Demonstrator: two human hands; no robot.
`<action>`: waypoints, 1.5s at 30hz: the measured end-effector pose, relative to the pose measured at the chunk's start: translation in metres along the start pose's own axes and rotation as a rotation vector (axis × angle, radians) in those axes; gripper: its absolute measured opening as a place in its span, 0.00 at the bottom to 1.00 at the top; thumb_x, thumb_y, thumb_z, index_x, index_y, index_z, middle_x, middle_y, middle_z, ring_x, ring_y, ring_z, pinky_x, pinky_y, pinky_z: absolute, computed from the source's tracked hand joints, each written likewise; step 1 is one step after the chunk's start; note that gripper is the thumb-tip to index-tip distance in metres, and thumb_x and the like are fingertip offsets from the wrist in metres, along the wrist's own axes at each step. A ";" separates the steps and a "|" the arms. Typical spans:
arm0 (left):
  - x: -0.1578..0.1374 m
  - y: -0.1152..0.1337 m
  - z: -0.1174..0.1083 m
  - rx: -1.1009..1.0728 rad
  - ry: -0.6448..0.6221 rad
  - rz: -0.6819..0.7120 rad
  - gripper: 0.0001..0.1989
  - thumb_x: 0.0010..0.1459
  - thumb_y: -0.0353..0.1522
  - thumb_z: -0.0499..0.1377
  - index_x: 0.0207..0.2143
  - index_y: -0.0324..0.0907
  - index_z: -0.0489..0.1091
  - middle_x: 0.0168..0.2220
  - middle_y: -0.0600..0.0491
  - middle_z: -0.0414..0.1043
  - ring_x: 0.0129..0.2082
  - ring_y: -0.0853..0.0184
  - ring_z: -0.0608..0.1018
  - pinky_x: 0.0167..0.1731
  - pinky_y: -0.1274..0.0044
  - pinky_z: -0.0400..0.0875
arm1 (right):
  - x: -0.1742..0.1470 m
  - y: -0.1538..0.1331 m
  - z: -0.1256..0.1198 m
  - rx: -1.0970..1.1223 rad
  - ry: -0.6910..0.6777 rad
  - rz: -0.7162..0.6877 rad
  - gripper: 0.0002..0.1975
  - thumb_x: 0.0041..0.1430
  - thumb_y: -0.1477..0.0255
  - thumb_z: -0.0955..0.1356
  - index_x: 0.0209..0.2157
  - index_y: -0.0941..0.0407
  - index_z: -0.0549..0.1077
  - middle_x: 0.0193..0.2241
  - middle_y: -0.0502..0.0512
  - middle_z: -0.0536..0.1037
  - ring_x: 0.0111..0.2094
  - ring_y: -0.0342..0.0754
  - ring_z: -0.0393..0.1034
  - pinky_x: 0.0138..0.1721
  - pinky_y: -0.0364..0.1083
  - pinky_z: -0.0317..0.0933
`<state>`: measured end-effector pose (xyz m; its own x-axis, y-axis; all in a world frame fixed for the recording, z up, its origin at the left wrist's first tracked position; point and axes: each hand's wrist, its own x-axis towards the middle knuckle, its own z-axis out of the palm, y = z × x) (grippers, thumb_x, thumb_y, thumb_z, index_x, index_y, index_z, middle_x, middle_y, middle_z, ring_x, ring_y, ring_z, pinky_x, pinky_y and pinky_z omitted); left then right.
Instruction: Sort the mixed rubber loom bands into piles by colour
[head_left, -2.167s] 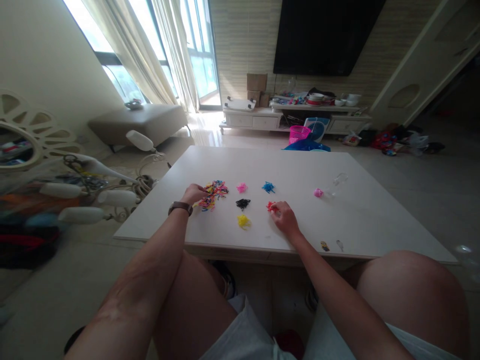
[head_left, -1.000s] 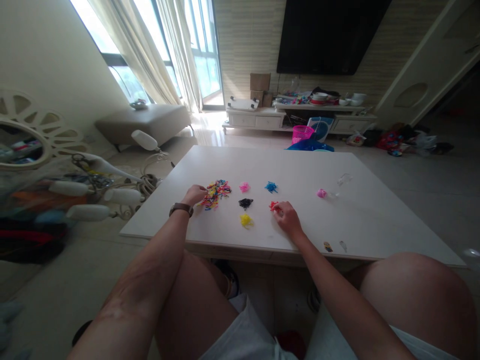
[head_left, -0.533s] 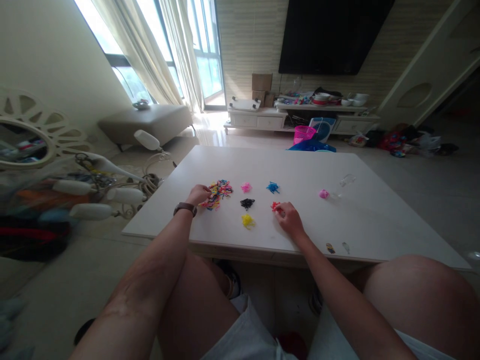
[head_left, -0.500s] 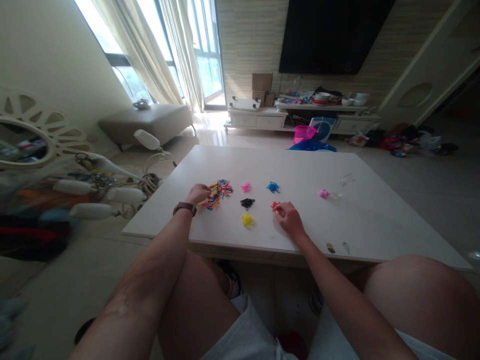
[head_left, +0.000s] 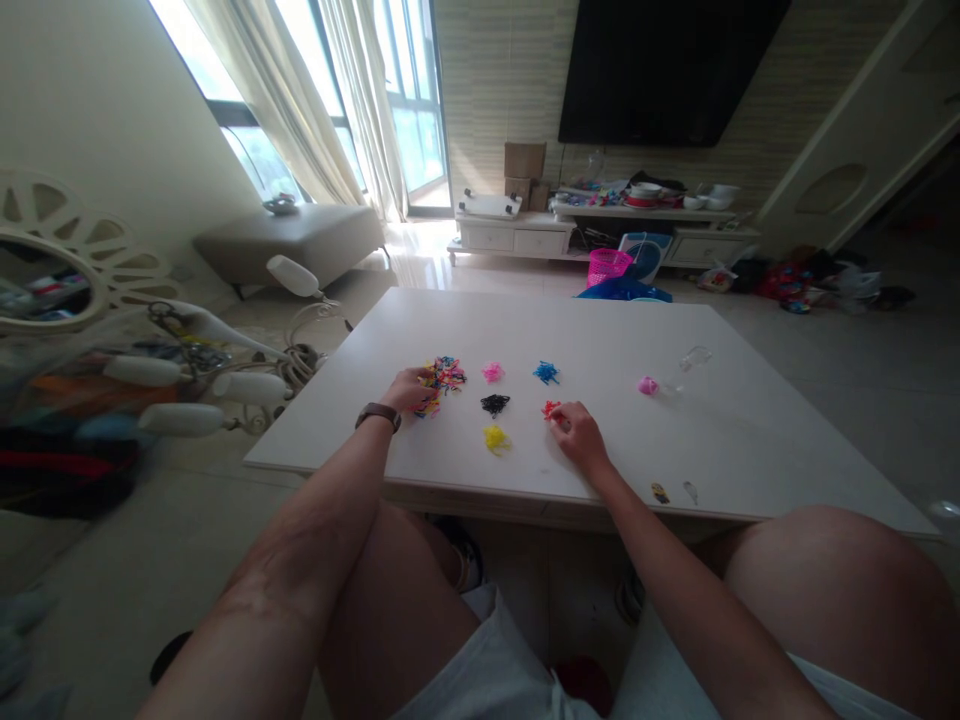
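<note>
At the left of the white table (head_left: 622,330) lies a mixed heap of small, thin coloured bands (head_left: 448,374), which look like rubber bands. My left hand (head_left: 409,390), with a dark wristband, reaches over the heap's near left side, its fingers slightly apart among the bands. Separate piles are grouped to the right: pink (head_left: 492,372), black (head_left: 495,404), yellow (head_left: 496,438) and blue (head_left: 547,372). Fingers pinched together, my right hand (head_left: 579,438) rests at the red pile (head_left: 550,409) and partly covers it. Whatever lies between those fingertips is too small to make out.
On the table's right side are a pink round item (head_left: 648,385), a clear plastic piece (head_left: 696,358) and a small yellow figure (head_left: 660,492) near the front edge. A lamp with white shades (head_left: 180,420) stands left of the table. Behind it is a pink basket (head_left: 607,267).
My left hand has shifted slightly right and down along the mixed heap, and its fingers have spread a little. My right hand stays at the red pile.
</note>
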<state>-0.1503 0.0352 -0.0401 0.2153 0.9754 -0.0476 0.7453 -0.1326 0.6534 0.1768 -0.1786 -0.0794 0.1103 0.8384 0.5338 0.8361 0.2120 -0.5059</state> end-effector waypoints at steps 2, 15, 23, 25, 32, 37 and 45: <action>-0.001 0.002 0.001 0.020 0.035 -0.017 0.21 0.38 0.30 0.69 0.40 0.42 0.81 0.36 0.50 0.80 0.34 0.64 0.79 0.31 0.79 0.69 | 0.000 0.000 0.000 -0.002 -0.002 0.000 0.05 0.58 0.77 0.65 0.30 0.53 0.71 0.31 0.54 0.76 0.38 0.53 0.67 0.43 0.51 0.63; 0.002 -0.005 -0.012 -0.301 0.007 -0.016 0.18 0.42 0.34 0.66 0.38 0.37 0.78 0.31 0.49 0.78 0.22 0.71 0.72 0.20 0.80 0.63 | -0.001 0.002 0.001 0.014 -0.010 0.017 0.05 0.57 0.77 0.66 0.30 0.53 0.71 0.33 0.55 0.77 0.40 0.53 0.68 0.44 0.51 0.63; 0.003 -0.007 -0.010 -0.467 -0.005 -0.033 0.22 0.35 0.35 0.70 0.37 0.36 0.77 0.35 0.45 0.80 0.30 0.64 0.80 0.24 0.78 0.69 | -0.001 0.002 0.001 0.012 -0.011 0.014 0.05 0.57 0.77 0.66 0.29 0.53 0.71 0.32 0.55 0.77 0.39 0.53 0.68 0.44 0.52 0.63; 0.004 -0.007 -0.009 -0.511 -0.016 -0.047 0.22 0.35 0.34 0.70 0.36 0.36 0.76 0.35 0.45 0.81 0.31 0.63 0.80 0.25 0.78 0.70 | -0.001 0.002 0.001 0.012 -0.008 0.014 0.06 0.57 0.77 0.66 0.30 0.53 0.72 0.32 0.55 0.77 0.39 0.53 0.68 0.44 0.52 0.64; 0.001 -0.001 -0.010 -0.452 -0.002 -0.053 0.19 0.36 0.34 0.71 0.34 0.36 0.76 0.28 0.47 0.80 0.28 0.65 0.79 0.24 0.78 0.68 | -0.001 0.001 0.002 0.020 -0.009 0.019 0.06 0.56 0.78 0.65 0.30 0.53 0.72 0.32 0.55 0.77 0.39 0.53 0.68 0.44 0.52 0.64; -0.003 0.003 -0.013 -0.442 0.008 -0.054 0.19 0.36 0.34 0.71 0.33 0.36 0.76 0.26 0.49 0.78 0.25 0.66 0.77 0.23 0.78 0.67 | -0.001 0.002 0.002 0.015 -0.012 0.016 0.06 0.57 0.77 0.66 0.29 0.53 0.72 0.32 0.55 0.77 0.39 0.53 0.68 0.44 0.51 0.64; -0.005 0.009 -0.010 -0.508 0.013 -0.076 0.16 0.40 0.32 0.71 0.34 0.36 0.76 0.25 0.51 0.75 0.26 0.67 0.79 0.27 0.78 0.72 | -0.002 0.003 0.003 0.015 -0.013 0.022 0.05 0.56 0.76 0.66 0.29 0.53 0.72 0.31 0.55 0.76 0.38 0.53 0.68 0.43 0.51 0.63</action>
<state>-0.1505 0.0309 -0.0265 0.1617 0.9816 -0.1019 0.3567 0.0381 0.9334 0.1778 -0.1778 -0.0839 0.1216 0.8495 0.5134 0.8255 0.2007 -0.5275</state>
